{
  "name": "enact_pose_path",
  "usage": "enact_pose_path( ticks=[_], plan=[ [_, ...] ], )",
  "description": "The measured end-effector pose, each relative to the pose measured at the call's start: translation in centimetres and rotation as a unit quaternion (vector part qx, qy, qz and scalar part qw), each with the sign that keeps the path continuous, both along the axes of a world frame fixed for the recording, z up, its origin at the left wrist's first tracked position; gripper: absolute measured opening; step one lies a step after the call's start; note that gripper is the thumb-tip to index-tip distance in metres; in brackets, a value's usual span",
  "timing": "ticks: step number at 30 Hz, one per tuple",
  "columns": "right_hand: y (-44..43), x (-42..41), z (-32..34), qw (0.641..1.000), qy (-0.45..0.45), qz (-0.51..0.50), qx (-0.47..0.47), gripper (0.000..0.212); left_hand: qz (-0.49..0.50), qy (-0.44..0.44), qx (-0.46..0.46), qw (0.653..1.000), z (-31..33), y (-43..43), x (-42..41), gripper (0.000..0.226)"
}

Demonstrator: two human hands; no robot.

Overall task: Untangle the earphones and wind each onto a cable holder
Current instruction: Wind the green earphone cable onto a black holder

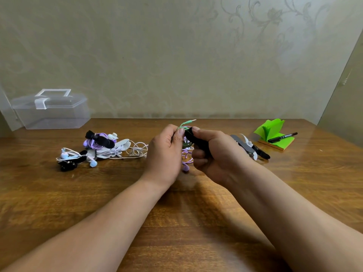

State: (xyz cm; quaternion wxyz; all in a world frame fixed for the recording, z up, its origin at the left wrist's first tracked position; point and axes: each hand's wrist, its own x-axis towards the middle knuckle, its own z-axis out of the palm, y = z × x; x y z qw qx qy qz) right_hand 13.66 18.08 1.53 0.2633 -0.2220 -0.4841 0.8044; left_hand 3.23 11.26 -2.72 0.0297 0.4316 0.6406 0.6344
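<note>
My left hand (164, 152) pinches a green earphone cable (185, 123) whose plug pokes up past my fingers. My right hand (213, 154) grips a black cable holder (193, 137), held against the green cable just above the table. A purple earphone cable (186, 157) hangs in loops between and below both hands, one earbud near the wood. To the left lie wound bundles: a purple earphone on a black holder (98, 141), white holders with white cable (115, 149), and a pale blue earphone on a black holder (69, 159).
A clear plastic box (51, 110) with a handle stands at the back left. Spare grey, white and black holders (249, 147) lie right of my right hand. A green sticky-note pad (274, 132) with a black marker (282, 137) sits at the back right. The wall rises just behind the wooden table (176, 213).
</note>
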Motion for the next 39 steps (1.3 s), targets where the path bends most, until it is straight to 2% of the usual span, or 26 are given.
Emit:
enact_pose_path(
  ticks=[7, 13, 16, 21, 25, 28, 32, 37, 39],
  plan=[
    [-0.8, 0.1, -0.3, 0.983, -0.014, -0.074, 0.168, 0.016, 0.016, -0.034, 0.013, 0.999, 0.3, 0.1, 0.6, 0.026],
    [0.0, -0.5, -1.1, 0.94, -0.064, -0.154, 0.299, 0.017, 0.016, -0.006, 0.021, 1.0, 0.4, -0.4, 0.5, 0.026],
    [0.4, -0.5, -0.9, 0.949, -0.064, -0.133, 0.278, 0.015, 0.014, 0.034, 0.015, 0.999, 0.3, -0.6, 0.3, 0.026],
    [1.4, 0.3, -0.1, 0.985, -0.058, -0.027, 0.157, 0.021, -0.027, 0.098, -0.018, 0.995, 0.6, -1.1, -0.6, 0.019],
    [2.6, 1.2, 0.0, 0.996, -0.073, 0.047, 0.036, 0.02, -0.07, 0.071, -0.039, 0.994, 0.8, -1.1, -1.0, 0.019],
    [2.8, 1.8, 0.2, 0.995, -0.075, 0.07, -0.012, 0.019, -0.11, 0.037, -0.053, 0.992, 0.9, -1.0, -1.0, 0.019],
    [2.3, 1.1, -0.2, 0.997, -0.07, 0.036, -0.013, 0.018, -0.094, 0.084, -0.057, 0.99, 0.5, -0.7, -0.9, 0.02],
    [1.1, -0.2, -1.1, 0.985, -0.108, -0.105, 0.078, 0.027, -0.053, 0.164, -0.059, 0.983, -0.5, 0.4, -0.3, 0.019],
    [1.1, -0.1, -1.2, 0.983, -0.11, -0.117, 0.089, 0.029, -0.06, 0.157, -0.063, 0.984, -0.5, 0.5, -0.1, 0.019]
  ],
)
